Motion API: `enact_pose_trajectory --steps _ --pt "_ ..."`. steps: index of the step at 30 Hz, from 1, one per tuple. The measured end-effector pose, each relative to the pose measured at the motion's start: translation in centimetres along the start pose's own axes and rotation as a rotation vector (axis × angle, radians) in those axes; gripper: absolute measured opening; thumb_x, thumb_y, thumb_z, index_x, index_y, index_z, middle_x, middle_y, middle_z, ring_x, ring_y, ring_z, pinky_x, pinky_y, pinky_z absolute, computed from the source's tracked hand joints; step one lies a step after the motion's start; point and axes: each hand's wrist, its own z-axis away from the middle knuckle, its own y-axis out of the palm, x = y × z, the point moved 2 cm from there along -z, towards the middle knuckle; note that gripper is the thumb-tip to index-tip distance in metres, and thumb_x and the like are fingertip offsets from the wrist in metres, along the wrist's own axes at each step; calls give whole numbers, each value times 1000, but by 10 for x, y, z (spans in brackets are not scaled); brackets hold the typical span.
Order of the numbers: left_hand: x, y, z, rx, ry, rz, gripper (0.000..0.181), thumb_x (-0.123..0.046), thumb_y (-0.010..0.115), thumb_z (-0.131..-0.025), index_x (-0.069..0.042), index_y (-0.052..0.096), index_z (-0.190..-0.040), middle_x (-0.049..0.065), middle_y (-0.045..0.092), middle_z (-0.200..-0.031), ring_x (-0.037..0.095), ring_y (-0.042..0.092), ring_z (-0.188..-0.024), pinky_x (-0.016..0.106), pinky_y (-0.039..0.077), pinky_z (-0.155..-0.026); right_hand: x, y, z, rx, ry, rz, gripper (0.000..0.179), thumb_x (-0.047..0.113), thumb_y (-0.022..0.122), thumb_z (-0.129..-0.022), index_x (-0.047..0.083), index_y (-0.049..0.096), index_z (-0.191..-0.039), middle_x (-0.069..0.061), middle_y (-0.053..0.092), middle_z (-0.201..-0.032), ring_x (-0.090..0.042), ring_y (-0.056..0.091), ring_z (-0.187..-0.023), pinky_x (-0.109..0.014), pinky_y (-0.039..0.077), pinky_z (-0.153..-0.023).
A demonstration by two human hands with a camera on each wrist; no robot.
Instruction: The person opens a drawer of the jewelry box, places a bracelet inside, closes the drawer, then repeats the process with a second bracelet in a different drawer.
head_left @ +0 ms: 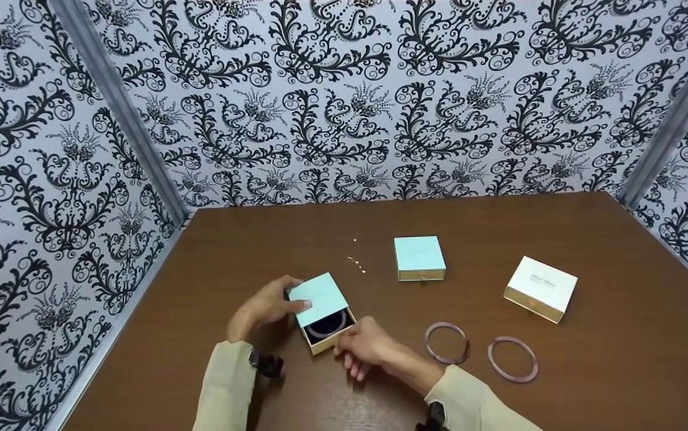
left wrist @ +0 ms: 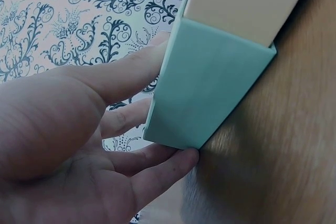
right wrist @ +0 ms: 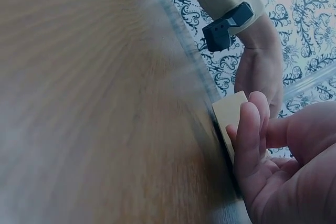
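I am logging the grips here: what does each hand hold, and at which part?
The left hand grips the teal sleeve of the small cardboard drawer box at its sides. The right hand holds the cream drawer's front end.

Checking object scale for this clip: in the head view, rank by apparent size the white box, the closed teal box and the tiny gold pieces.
1. white box
2. closed teal box, slightly smaller, though it lies farther away
3. tiny gold pieces, by far the smallest

Brown wooden table [head_left: 559, 227], patterned walls on three sides. On it: teal sliding box [head_left: 321, 311] near front, drawer partly out; second teal box [head_left: 419, 258] at centre; white box [head_left: 540, 288] to right; two pinkish bangles [head_left: 446, 343] [head_left: 512, 358] side by side, apart; thin gold chain [head_left: 357, 264] near centre.
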Motion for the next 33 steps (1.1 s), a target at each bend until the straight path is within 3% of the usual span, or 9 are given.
enact_pose_trajectory --steps 6,13,33 --pt "0 0 -1 -1 10 -11 50 -25 76 -90 -9 59 -133 11 64 -125 24 56 -108 46 45 -105 1 -1 -3 -2 -3 -2 21 5 56 -91 -5 73 -83 2 55 -49 -5 51 -36 -19 45 -37" --pt "1 0 -1 16 8 -3 54 -26 74 -92 -6 55 -138 16 59 -137 28 54 -122 49 43 -108 2 1 -8 -13 9 2 24 5 52 -94 -2 71 -81 3 53 -48 -5 50 -36 -20 44 -37" --pt "2 2 -2 17 22 -8 51 -26 74 -92 -7 56 -136 14 60 -136 27 54 -122 50 43 -108 4 4 -14 -48 -44 25 24 5 54 -94 -3 71 -79 3 46 -48 -7 52 -36 -22 46 -37"
